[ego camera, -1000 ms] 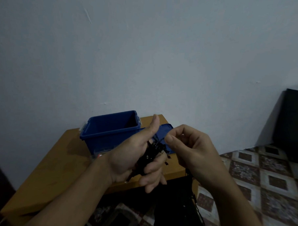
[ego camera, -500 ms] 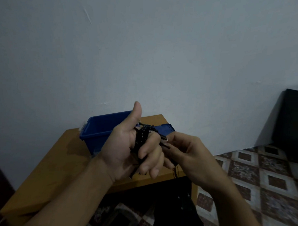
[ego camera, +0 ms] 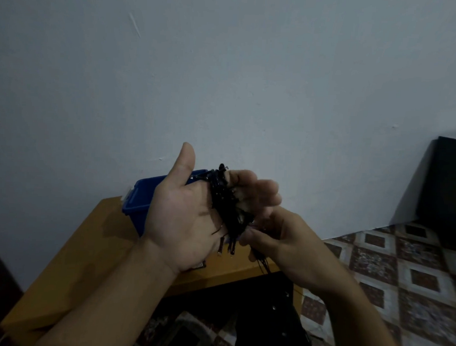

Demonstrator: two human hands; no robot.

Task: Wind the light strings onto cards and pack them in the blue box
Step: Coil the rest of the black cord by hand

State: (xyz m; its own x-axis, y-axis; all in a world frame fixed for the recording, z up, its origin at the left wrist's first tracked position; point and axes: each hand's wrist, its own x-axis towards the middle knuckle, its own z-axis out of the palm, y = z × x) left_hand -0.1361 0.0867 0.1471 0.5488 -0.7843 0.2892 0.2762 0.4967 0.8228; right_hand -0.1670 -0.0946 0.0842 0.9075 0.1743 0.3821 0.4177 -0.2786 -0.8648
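Note:
A black light string (ego camera: pixel 224 204) lies as a wound bundle across my left hand (ego camera: pixel 191 210), which is raised palm toward me, thumb up, fingers half curled round the bundle. Two small bulb ends hang below the palm. My right hand (ego camera: pixel 284 243) sits just below and to the right and pinches a loose strand at the bundle's lower end. That strand trails down past the table edge. The blue box (ego camera: pixel 139 200) stands open on the wooden table (ego camera: pixel 87 247), mostly hidden behind my left hand. No card shows.
A pale wall rises close behind the table. On the right is patterned tile floor (ego camera: pixel 400 272) with a black object (ego camera: pixel 448 193) against the wall. Dark fabric (ego camera: pixel 267 326) lies below the table's front edge.
My left hand rose and turned its palm toward me, its fingers loosening round the bundle. My right hand moved down from beside the bundle to its lower end.

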